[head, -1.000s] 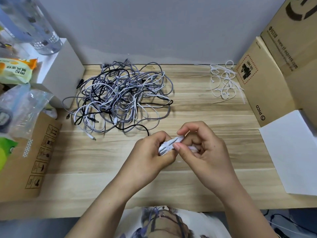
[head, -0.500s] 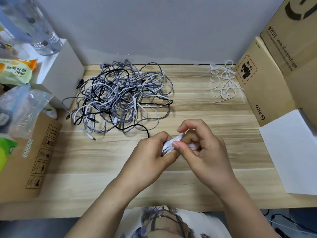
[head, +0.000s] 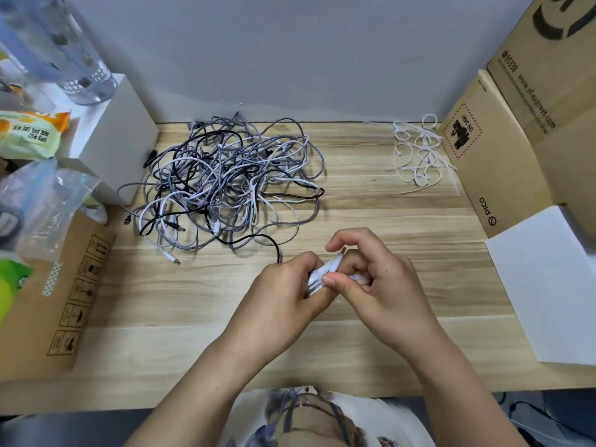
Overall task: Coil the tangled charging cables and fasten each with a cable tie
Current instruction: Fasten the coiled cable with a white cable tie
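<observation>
**Barely begun: one cable in hand, the heap untouched**

Overall, the job stands at an early stage. Starting at the left, the clutter there, a brown carton (head: 58,295), plastic bags (head: 42,201) and a white box (head: 113,130) with a clear bottle (head: 64,50) on top, plays no part in the work. Just right of it, on the wooden desk (head: 193,301), lies the tangled heap of cables (head: 225,185), grey braided, white and black strands knotted together, with several plugs sticking out at its near edge. No finished, tied coil can be seen anywhere on the desk.

At centre front, both hands meet over a small white cable bundle (head: 317,275), held just above the desk and well apart from the heap. The left hand (head: 283,298) grips the bundle with fingers curled round it. The right hand (head: 377,279) pinches at the bundle's right end, thumb and forefinger closed; whether it is pinching the cable itself or a tie being drawn round it cannot be told, since the fingers cover that part. My judgement: the first cable is coiled and is at the fastening step.

Further right, near the back wall, a loose scatter of white cable ties (head: 419,153) lies beside the leaning cardboard boxes (head: 503,146), plentiful. A white sheet (head: 548,285) rests at far right.

Remaining: nearly everything in the heap.
</observation>
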A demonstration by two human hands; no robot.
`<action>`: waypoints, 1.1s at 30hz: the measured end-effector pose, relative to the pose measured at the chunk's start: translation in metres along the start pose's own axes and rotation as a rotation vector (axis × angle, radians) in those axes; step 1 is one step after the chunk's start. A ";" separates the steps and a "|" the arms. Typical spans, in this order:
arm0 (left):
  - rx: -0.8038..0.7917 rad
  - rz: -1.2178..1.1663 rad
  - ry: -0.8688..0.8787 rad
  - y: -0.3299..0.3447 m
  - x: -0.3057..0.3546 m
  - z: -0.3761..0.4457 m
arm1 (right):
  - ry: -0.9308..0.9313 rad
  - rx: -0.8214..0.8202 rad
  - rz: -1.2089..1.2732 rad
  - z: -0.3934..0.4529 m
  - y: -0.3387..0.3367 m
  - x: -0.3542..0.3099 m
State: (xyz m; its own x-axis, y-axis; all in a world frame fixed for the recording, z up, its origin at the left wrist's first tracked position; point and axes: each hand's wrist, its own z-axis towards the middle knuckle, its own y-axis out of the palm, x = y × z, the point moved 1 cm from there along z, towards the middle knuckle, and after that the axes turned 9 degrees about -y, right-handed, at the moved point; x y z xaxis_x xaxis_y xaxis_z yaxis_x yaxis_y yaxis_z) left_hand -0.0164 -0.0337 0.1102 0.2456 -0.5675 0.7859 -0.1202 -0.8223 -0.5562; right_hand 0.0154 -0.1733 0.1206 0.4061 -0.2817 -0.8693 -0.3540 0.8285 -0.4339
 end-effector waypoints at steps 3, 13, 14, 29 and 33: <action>0.013 0.010 0.006 0.002 0.002 0.000 | -0.007 0.036 -0.008 -0.001 0.004 0.003; -0.077 -0.161 -0.110 0.001 -0.016 0.012 | 0.172 0.045 0.468 -0.003 0.006 0.018; -0.081 -0.172 -0.112 0.000 -0.018 0.012 | 0.177 0.059 0.474 -0.003 0.003 0.018; -0.015 -0.128 -0.086 0.005 -0.012 0.010 | 0.038 0.025 0.455 -0.005 0.012 -0.018; -0.032 -0.044 -0.042 0.009 -0.009 0.005 | 0.014 0.051 0.391 0.004 0.012 -0.016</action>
State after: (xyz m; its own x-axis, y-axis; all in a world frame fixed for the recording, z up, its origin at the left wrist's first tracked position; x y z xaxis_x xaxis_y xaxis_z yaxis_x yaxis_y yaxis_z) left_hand -0.0151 -0.0354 0.0971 0.2913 -0.5287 0.7973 -0.1389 -0.8480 -0.5115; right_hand 0.0078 -0.1566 0.1303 0.2368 0.0539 -0.9701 -0.4374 0.8975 -0.0569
